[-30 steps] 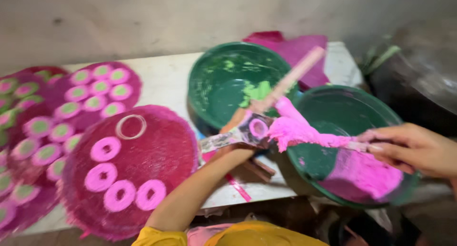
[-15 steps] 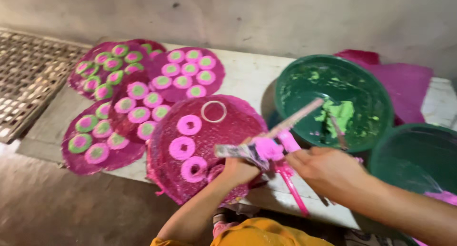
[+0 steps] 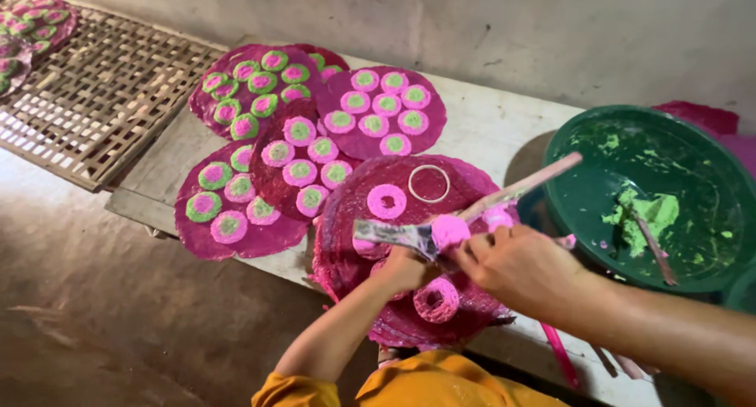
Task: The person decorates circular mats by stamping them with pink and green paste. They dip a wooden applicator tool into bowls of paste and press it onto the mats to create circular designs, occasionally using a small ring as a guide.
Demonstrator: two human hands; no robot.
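Both hands have come in closer over the nearest round since half a second ago, and the pink lump now sits at the very tip of the flat tool rather than spread along it.

Beyond the hands, the long pale bench carries everything. Off to the far side of the grip lies a woven bamboo rack, likely for drying. Just past the right hand stands the green basin, smeared with green paste and with a stick lying in it, kept within easy reach.

Directly under both hands is the big magenta sheet, with pink rings already laid on it and one bare white ring outline a little beyond the grip. Further out from the hands lie the finished sheets, overlapping, dotted with pink-and-green rounds.

The left hand is clenched around the handle end of a flat metal spatula, blade held level so the paste stays on. The right hand is closed on a pale wooden stick, which slopes up and away toward the basin; its lower end meets the pink lump at the blade tip, seemingly to push it off onto the sheet. Just below the grip sits a fresh pink ring.
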